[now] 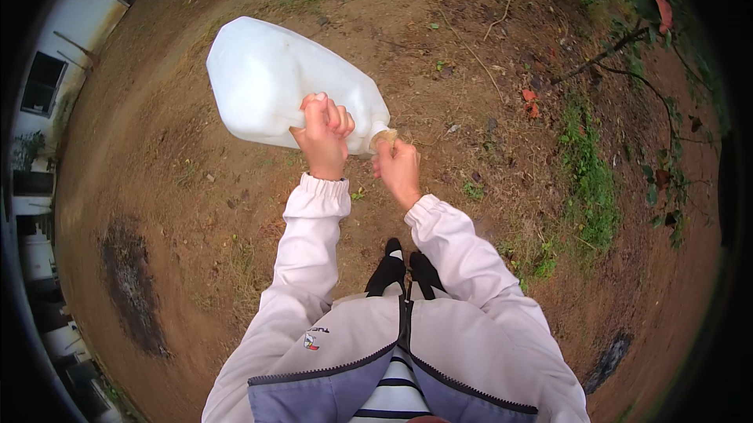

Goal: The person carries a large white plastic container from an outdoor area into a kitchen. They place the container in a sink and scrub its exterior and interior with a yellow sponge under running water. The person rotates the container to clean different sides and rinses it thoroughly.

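Note:
A large white translucent plastic jug (259, 76) is held on its side above the ground, its base to the upper left and its neck to the lower right. My left hand (326, 134) is closed around the jug's handle, most of which the fingers hide. At the neck, my right hand (400, 167) pinches a tan, crumpled-looking piece (383, 138) that covers the mouth. Whether this piece is a cap or a wrapping I cannot tell. The fingertips of the right hand are partly hidden behind it.
Bare brown soil (412, 28) with scattered leaves lies around my feet (406, 273). Green weeds (588, 170) grow to the right, beneath a leafy branch (629, 40). A dark scorched patch (132, 284) marks the ground at left, near a white building (76, 23).

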The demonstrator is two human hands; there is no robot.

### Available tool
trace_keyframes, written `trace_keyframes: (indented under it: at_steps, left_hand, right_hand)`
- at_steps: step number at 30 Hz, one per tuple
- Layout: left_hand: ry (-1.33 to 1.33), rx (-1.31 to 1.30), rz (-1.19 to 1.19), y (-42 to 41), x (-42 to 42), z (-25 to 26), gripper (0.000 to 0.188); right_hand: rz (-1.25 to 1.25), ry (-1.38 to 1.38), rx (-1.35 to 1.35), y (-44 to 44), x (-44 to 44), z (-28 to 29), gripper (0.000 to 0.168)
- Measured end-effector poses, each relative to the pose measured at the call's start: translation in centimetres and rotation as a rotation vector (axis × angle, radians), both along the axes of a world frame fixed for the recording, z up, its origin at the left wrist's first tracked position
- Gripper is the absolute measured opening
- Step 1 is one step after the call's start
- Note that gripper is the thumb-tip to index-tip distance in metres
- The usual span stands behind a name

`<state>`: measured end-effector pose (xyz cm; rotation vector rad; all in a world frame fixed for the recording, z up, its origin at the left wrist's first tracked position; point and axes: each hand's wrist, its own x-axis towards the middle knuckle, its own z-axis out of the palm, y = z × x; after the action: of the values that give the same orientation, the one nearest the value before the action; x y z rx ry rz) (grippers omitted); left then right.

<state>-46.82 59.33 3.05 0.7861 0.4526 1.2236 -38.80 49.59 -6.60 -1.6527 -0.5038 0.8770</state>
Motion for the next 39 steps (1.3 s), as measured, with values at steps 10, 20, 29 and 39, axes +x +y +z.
trace_keyframes:
  at_steps: [10, 20, 29, 39]
  left_hand:
    - [0.283, -0.244, 0.213, 11.9, -7.3, -0.1, 0.029]
    - [0.127, -0.011, 0.515, 23.5, -8.8, 4.9, 0.031]
    - [0.168, 0.083, 0.582, 33.6, -13.5, 5.6, 0.034]
    - [0.438, -0.131, 0.682, 48.0, -19.1, 6.9, 0.032]
  right_hand:
    - [0.881, -1.365, 0.328, 12.4, -1.9, 1.4, 0.021]
    - [0.438, 0.274, 0.059, 27.3, -8.2, 2.1, 0.026]
    - [0.615, 0.688, -0.097, 40.5, -11.4, 5.1, 0.022]
    - [1.035, -0.981, 0.694, 55.6, -15.3, 3.7, 0.021]
